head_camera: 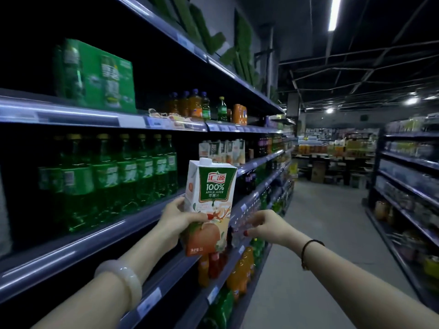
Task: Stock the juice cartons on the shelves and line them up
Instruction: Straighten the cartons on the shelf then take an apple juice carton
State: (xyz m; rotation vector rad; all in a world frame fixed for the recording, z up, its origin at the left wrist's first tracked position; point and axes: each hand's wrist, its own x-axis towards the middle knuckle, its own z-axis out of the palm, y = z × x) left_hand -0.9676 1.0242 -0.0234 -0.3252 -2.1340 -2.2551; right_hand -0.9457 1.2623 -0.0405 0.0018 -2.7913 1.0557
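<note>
Left hand (180, 218) is clamped on the lower half of an apple juice carton (209, 205), thumb across the front face, fingers wrapped behind. Carton is upright, slightly tilted, held in the air in front of the shelf edge (133, 224), touching no shelf. Right hand (263, 225) hangs just beside the carton's right edge, fingers loosely curled and apart, gripping nothing; whether a fingertip touches the carton cannot be determined. Row of juice cartons (223, 150) stands farther along the same shelf level, well apart from the held carton. Green soda bottles (114, 176) fill the shelf section to the left. Orange drink bottles (240, 274) stand on a lower shelf beneath the hands.
</note>
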